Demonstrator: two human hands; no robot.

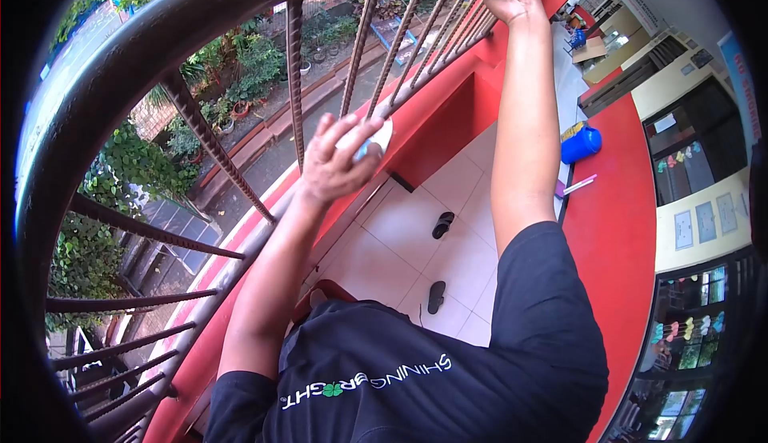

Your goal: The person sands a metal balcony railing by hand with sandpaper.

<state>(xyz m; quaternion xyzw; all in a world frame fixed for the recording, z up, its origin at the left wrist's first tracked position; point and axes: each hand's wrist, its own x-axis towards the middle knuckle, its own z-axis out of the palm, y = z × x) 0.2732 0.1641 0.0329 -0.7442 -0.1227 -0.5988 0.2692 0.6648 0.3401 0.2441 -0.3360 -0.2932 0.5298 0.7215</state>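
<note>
My left hand (340, 157) is raised beside the railing's twisted metal bars (294, 83). Its fingers are bent over a small white, roundish thing (384, 136) with a light blue patch, mostly hidden behind them; I cannot tell what kind of thing it is. My right arm reaches far up and forward. At its end, my right hand (516, 1) is closed on the far end of the dark curved handrail (136, 39), its fingertips partly hidden at the rail.
Below are white floor tiles (392, 223) with two dark slippers (442, 225) lying apart. A blue container (581, 145) and a pale stick (580, 185) rest on the red surface (612, 227) at right. Potted plants (241, 108) stand beyond the railing.
</note>
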